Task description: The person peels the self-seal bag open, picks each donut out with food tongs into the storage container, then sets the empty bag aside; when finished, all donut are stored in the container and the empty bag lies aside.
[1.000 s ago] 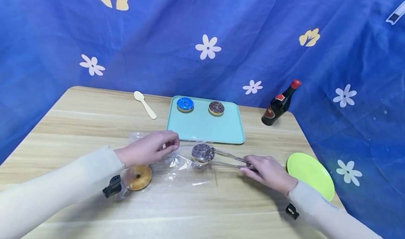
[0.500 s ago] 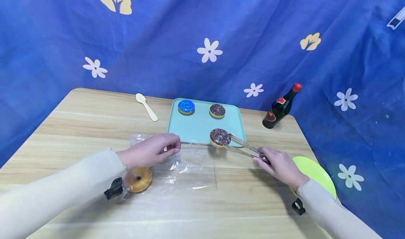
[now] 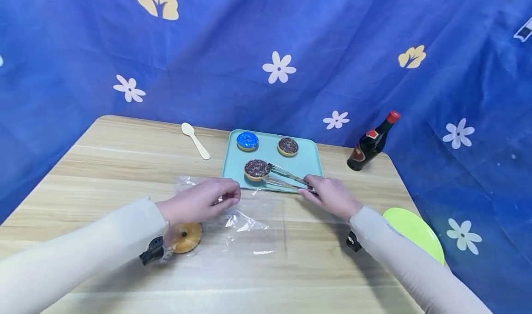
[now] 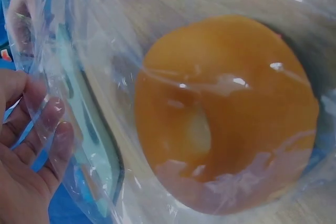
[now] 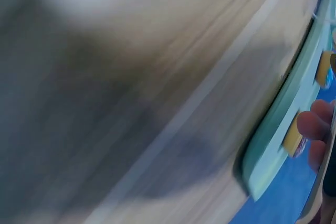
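My right hand grips metal tongs with dark handle parts. Between the tongs' tips is a chocolate donut with sprinkles, over the front left part of the light teal tray. A blue-iced donut and a second chocolate donut lie along the tray's back. My left hand, fingers curled, holds the edge of a clear plastic bag in front of the tray. In the left wrist view a plain golden donut shows through the bag's film, close below that wrist.
A cream spoon lies left of the tray. A dark bottle with a red cap stands at the back right. The green plate sits by the right table edge, beyond my right sleeve. Blue cloth hangs behind the table.
With the tongs, my right hand has lifted the chocolate donut off the bag area, back to the tray's front right, then leftward over the tray. My left hand has stayed nearly still.
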Motion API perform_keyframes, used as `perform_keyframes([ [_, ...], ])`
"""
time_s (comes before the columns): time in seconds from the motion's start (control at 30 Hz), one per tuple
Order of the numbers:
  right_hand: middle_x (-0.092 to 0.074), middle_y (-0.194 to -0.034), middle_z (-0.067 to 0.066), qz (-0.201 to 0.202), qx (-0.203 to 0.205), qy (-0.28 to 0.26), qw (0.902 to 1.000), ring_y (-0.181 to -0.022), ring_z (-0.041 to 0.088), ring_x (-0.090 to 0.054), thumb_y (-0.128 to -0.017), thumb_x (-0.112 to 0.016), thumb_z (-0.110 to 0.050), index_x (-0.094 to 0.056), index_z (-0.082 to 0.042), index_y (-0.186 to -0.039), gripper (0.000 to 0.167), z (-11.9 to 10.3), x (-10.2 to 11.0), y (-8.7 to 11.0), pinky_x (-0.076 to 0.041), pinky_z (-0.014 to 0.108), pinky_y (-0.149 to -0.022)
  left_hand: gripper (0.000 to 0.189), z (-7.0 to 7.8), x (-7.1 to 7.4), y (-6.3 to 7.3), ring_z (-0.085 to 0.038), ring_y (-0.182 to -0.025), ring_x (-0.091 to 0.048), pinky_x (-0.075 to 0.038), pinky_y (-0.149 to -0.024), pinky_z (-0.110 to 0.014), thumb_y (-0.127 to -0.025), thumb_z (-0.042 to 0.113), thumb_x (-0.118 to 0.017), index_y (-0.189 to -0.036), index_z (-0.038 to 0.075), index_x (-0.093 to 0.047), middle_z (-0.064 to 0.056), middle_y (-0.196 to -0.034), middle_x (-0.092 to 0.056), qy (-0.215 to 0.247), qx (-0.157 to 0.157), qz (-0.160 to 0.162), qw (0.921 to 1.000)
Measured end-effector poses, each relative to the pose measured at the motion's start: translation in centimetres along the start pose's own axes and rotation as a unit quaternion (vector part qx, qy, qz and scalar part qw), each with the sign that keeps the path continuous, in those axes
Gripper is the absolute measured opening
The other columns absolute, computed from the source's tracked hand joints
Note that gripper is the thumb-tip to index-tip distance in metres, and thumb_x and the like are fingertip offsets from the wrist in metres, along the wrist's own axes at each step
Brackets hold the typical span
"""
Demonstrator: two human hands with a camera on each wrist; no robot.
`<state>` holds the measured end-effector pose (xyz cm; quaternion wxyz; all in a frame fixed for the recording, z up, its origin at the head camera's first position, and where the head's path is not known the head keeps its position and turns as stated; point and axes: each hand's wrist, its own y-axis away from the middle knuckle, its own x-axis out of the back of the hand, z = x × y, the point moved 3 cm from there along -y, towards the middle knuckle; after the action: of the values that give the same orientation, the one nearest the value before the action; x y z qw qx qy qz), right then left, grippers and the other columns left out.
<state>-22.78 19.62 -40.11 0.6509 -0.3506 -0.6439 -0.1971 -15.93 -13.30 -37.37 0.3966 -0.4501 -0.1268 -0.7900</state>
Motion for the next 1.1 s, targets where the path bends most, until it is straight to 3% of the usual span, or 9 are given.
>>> perform_keyframes([
  [0.37,-0.05,-0.071,-0.008,-0.008,-0.004,0.002,1.0,-0.063,0.009,-0.048,-0.105,-0.063,-0.043,-0.061,-0.013,-0.102,0.03,-1.1,-1.5,-1.8,-0.045,0.032,-0.058,0.007,0.2,-0.3,0.0,-0.002,-0.079,-0.052,-0.052,-0.076,-0.026,-0.104,0.014,-0.063,-0.097,0.015,-0.066,0.012,-0.087,-0.061,-0.006,-0.008,-0.002,0.9999],
  [0.67,-0.065,-0.082,-0.004,-0.015,-0.033,-0.032,0.9988,-0.068,0.01,-0.056,-0.102,-0.065,-0.046,-0.065,-0.012,-0.111,0.036,-1.2,-2.1,-2.2,-0.054,0.034,-0.064,0.007,-0.1,-0.2,0.2,-0.002,-0.08,-0.053,-0.054,-0.077,-0.027,-0.104,0.013,-0.062,-0.098,0.015,-0.066,0.007,-0.088,-0.065,-0.007,-0.002,-0.004,1.0],
  [1.1,-0.066,-0.088,-0.007,-0.01,-0.062,-0.08,0.9948,-0.07,0.009,-0.055,-0.102,-0.066,-0.048,-0.068,-0.012,-0.118,0.039,-0.4,-0.5,-1.2,-0.05,0.031,-0.065,0.007,0.1,-0.3,0.1,-0.002,-0.079,-0.052,-0.053,-0.076,-0.025,-0.104,0.013,-0.063,-0.098,0.015,-0.065,0.005,-0.088,-0.064,-0.013,-0.006,-0.006,0.9999],
])
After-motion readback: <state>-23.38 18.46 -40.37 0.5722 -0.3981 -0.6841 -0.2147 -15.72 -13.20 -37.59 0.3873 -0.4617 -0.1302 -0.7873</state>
